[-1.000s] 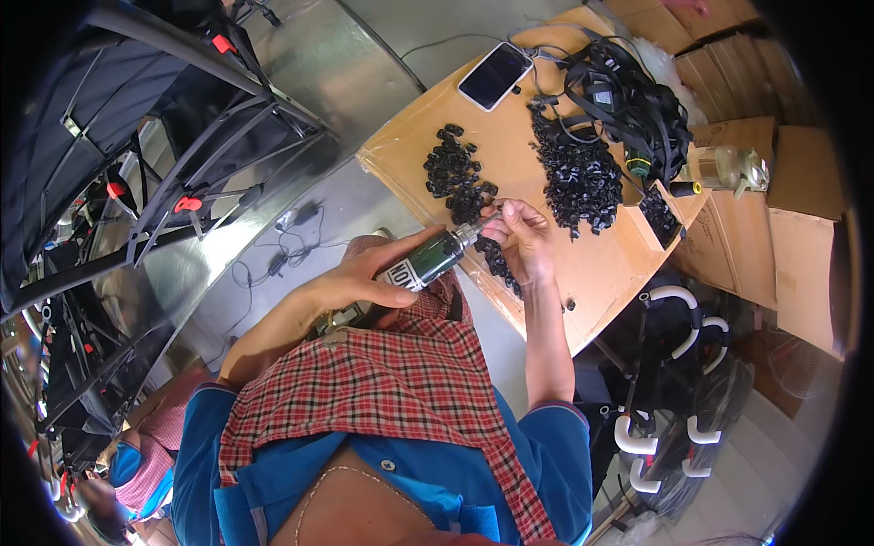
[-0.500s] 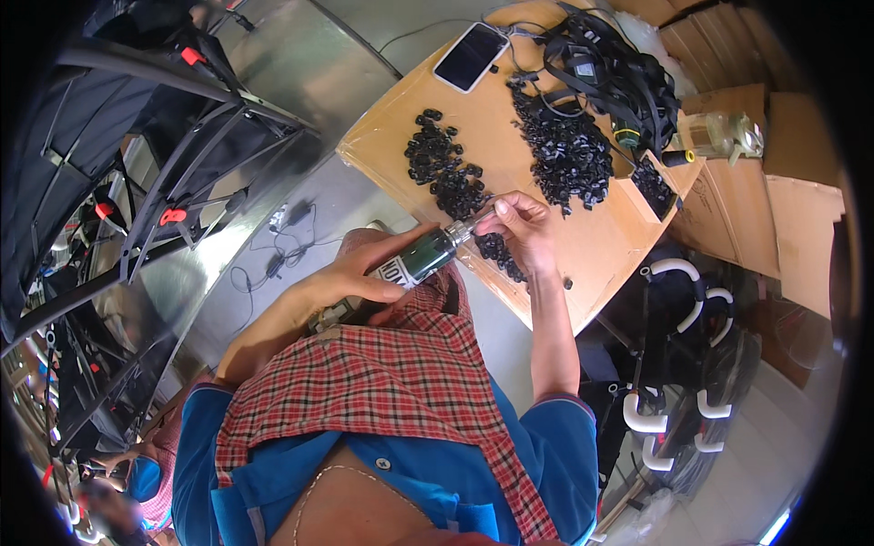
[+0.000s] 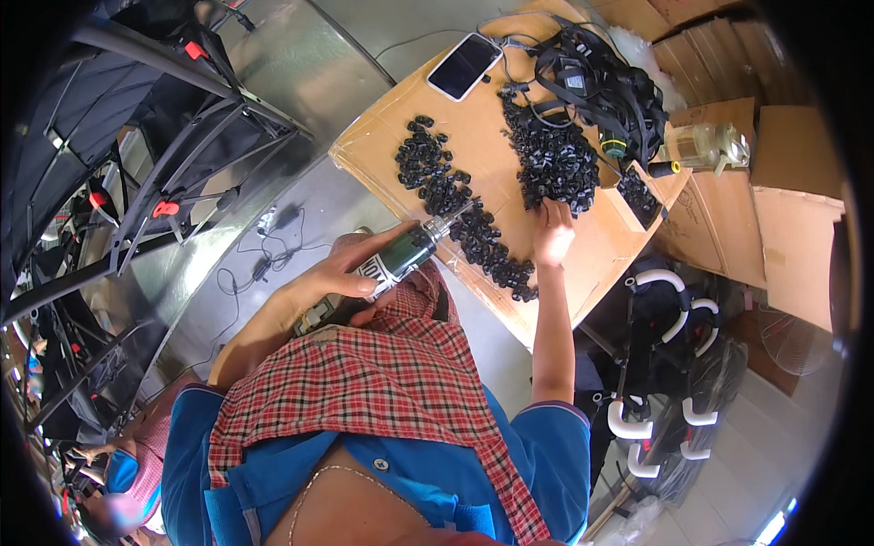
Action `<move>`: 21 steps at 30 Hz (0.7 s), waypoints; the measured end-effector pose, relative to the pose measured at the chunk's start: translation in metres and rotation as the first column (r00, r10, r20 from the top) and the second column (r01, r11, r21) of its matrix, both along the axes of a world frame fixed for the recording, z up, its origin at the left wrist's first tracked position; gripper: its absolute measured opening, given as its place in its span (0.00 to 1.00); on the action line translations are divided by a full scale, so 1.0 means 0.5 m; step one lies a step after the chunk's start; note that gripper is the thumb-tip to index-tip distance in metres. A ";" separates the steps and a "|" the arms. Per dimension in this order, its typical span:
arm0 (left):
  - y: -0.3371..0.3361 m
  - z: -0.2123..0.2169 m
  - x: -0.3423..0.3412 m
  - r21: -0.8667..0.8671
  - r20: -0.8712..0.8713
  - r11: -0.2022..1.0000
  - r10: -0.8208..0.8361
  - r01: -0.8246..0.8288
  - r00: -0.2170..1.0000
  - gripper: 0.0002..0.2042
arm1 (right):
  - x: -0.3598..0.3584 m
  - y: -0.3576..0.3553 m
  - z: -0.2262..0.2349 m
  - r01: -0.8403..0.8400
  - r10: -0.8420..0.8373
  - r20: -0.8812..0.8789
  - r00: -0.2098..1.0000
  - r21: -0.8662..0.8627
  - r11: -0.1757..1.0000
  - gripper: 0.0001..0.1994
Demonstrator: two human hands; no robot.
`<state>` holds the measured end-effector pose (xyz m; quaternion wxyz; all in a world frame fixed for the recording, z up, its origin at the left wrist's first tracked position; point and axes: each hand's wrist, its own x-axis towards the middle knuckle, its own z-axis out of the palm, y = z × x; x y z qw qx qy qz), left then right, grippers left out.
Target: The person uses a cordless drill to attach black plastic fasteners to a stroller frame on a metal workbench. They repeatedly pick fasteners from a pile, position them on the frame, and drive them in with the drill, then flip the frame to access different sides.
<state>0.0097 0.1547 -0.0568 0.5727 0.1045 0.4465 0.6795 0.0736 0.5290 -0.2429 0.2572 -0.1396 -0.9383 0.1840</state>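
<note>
My left hand (image 3: 350, 272) is wrapped around a dark green electric screwdriver (image 3: 401, 253). Its metal bit end points up and right, over the near heap of small black plastic parts (image 3: 424, 161). My right hand (image 3: 553, 235) reaches to the lower edge of a second, larger heap of black parts (image 3: 557, 162). The fingertips there are bent together among the pieces, and whatever they pinch is hidden.
Both heaps lie on a cardboard-topped table (image 3: 382, 150) with a phone (image 3: 465, 66) at its far end. Black straps (image 3: 601, 68) are piled at the back right, by a small open box (image 3: 645, 193). Black frames (image 3: 155, 64) stand left; cartons (image 3: 792, 246) and white-handled frames (image 3: 660, 282) stand right.
My right hand has left the screwdriver's bit and moved right to the larger heap. The screwdriver, still in my left hand, has shifted slightly left.
</note>
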 end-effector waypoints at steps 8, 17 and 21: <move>-0.046 -0.002 0.022 0.045 -0.078 0.982 0.184 -0.181 0.980 0.54 | -0.030 -0.024 0.041 -0.169 0.176 -0.044 0.983 0.126 0.978 0.07; -0.150 0.060 0.017 0.025 0.011 0.981 0.192 -0.192 0.981 0.54 | -0.041 -0.014 0.053 -0.092 0.080 0.109 0.991 0.110 0.990 0.07; -0.239 0.057 0.012 0.083 0.006 0.976 0.200 -0.200 0.980 0.52 | -0.022 -0.041 0.050 -0.129 0.112 0.137 0.984 0.124 0.984 0.11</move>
